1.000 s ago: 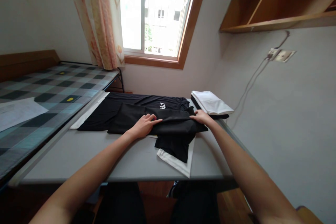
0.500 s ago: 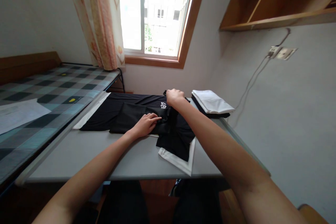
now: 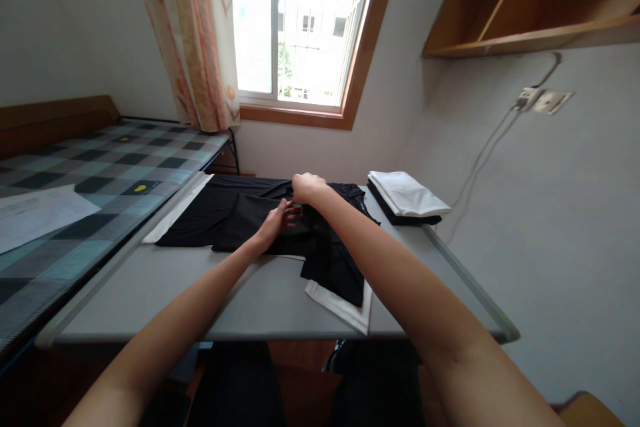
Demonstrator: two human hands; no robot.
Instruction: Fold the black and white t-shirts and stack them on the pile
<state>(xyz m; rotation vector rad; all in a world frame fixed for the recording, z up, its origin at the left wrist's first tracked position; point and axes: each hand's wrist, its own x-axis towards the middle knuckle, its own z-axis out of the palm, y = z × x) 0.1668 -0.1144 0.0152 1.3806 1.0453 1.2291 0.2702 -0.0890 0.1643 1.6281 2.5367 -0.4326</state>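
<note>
A black T-shirt lies spread on the table, with white cloth showing past its edges. Across its middle rests a smaller folded black garment, whose exact kind I cannot make out. My right hand is closed on the right part of that garment, drawn over toward the left. Just left of it, my left hand hovers over the folded garment, fingers apart and tips close to the right hand. Part of the gripped cloth is hidden behind the right hand and forearm.
On the grey table, a folded stack of white cloth over black cloth sits at the back right. A checked bed with a paper sheet adjoins on the left. A wooden shelf hangs upper right.
My right hand has moved left with the black cloth, and the white print on the T-shirt is now covered. My left hand has lifted from lying flat and shifted slightly left.
</note>
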